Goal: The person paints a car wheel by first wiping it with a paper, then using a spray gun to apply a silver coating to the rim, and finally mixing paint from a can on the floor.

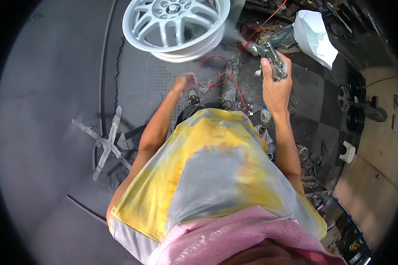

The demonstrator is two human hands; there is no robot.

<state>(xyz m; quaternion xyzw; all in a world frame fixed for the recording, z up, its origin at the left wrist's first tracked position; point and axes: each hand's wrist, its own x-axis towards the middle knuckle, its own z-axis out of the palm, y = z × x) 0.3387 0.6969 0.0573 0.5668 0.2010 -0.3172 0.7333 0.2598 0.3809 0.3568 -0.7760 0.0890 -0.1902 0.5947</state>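
The spray gun (269, 57) is sitting in the right hand (275, 86), high in the head view and right of centre, its red-collared nozzle pointing left toward a silver alloy wheel (177, 24). The fingers of that hand are wrapping the gun's metal grip, with the thumb lying up along its back. A thin haze of spray is showing between the nozzle and the wheel's rim. The wheel is sitting face-up at the top of the view, raised above the dark floor (48, 88), its spokes and hub turned toward the camera. The left hand (185, 83) is hanging below the wheel, apart from it, blurred; it is looking loosely curled and holding nothing that can be made out. A red hose (214, 75) is looping on the floor between the two hands. A white paint cup (316, 35) is lying just right of the gun, though whether it is joined to the gun cannot be told. A taped cross-shaped stand (105, 141) is lying on the floor at the left. The person's yellow-and-grey shirt (212, 172) is filling the lower middle.
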